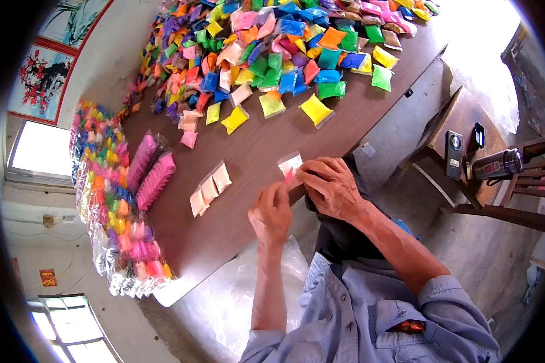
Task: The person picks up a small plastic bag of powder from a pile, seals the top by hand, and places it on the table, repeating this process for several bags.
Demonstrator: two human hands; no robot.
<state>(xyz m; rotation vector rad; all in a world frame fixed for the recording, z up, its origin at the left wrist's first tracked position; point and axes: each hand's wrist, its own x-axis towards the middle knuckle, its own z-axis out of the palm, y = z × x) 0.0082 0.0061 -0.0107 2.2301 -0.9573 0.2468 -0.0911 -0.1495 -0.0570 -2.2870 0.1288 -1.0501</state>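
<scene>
Brown tabletop carries heaped coloured packets at twelve o'clock. I see both hands meeting at the near edge. My right hand clamps a pale packet, long axis toward eleven o'clock. My left hand pinches its lower corner from seven.

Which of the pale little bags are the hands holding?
The pale packet at the table edge, pinched between the left hand and right hand. The other pale packets lie in a row on the table, untouched.
</scene>
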